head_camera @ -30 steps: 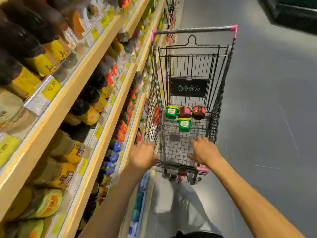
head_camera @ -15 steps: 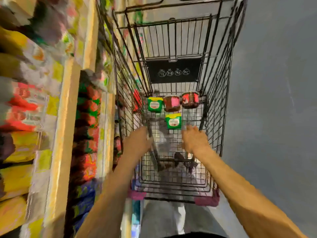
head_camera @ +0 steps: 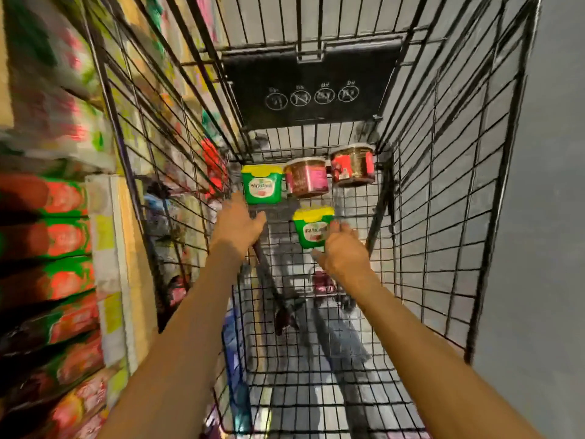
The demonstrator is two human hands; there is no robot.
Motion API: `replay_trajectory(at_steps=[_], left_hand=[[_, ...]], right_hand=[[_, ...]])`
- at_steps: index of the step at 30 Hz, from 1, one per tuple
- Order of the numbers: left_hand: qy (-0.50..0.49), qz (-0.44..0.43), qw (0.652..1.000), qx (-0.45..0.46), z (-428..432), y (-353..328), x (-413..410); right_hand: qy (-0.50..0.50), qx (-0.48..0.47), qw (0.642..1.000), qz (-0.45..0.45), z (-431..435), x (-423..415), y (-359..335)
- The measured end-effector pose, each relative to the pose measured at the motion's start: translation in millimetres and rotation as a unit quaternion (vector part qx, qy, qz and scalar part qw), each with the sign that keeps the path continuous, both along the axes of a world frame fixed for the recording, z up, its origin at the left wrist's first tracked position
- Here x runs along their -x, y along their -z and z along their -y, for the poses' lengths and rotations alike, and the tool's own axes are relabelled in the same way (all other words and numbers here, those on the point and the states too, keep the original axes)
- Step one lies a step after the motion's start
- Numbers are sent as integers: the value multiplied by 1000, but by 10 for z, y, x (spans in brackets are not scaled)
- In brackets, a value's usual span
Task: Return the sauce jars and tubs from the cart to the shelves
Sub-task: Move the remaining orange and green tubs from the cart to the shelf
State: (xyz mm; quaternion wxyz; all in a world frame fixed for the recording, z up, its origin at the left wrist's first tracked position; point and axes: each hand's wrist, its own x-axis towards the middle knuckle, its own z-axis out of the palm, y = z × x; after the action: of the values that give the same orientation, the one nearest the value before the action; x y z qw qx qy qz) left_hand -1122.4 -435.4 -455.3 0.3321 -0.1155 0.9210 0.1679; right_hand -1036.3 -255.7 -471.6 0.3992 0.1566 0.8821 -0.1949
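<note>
Inside the black wire cart (head_camera: 449, 191), at its far end, stand a green tub with a yellow lid (head_camera: 261, 184), a brown jar with a pink label (head_camera: 306, 181) and a brown jar with a red label (head_camera: 352, 166). A second green tub (head_camera: 311, 225) sits nearer, alone. My left hand (head_camera: 239, 223) reaches into the cart, fingers apart, just below the far green tub. My right hand (head_camera: 343, 250) is spread against the near side of the second green tub, touching it; a closed grip does not show.
Shelves (head_camera: 104, 248) packed with red, green and yellow packets line the left side, close against the cart. A black sign panel (head_camera: 311, 83) hangs at the cart's far end. Grey floor (head_camera: 550, 217) lies to the right.
Both hands have left the cart handle and gone down into the basket toward the tubs. The view has dropped and moved closer over the cart.
</note>
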Motion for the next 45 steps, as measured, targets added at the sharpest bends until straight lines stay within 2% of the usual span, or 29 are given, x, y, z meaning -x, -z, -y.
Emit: replay_trajectory(at_steps=[4,6,9,15,20,24,28,30,33,38,41,45], left_hand=[[-74,-9,997,-38,9,507,283],[-81,-38,994,-66,127,1060,367],[-85,-44,993,-70,95,1318,439],[-84,-76,993,-18,-146,1147,469],[-33,-126,991,2,-189,1136,444],[-38,-189,981,9,-60,1282,359],[-98,-93,991,-21,-32,1019,254],[-96,-80,992,-19,10,856,101],[-159,-40,986,-31,32,634,-90],[-179,-77,980,-35,57,144,-456],[-181,-87,977,-68,39,-259,-692],[-241,-153,950,-127,24,-846,-1001]], right_hand=[[127,28,990,-50,78,45,438],[174,32,982,-71,135,53,591],[220,27,968,-115,230,31,753],[258,16,947,-193,348,31,901],[218,18,958,-183,315,80,866],[217,26,961,-168,155,57,781],[225,12,966,-124,-68,-86,617],[235,9,964,-120,-173,-154,466],[240,0,962,-132,-320,-279,243],[232,9,964,-131,-473,-354,-257],[228,30,963,-142,-496,-415,-605],[186,69,963,-185,-477,-537,-1024]])
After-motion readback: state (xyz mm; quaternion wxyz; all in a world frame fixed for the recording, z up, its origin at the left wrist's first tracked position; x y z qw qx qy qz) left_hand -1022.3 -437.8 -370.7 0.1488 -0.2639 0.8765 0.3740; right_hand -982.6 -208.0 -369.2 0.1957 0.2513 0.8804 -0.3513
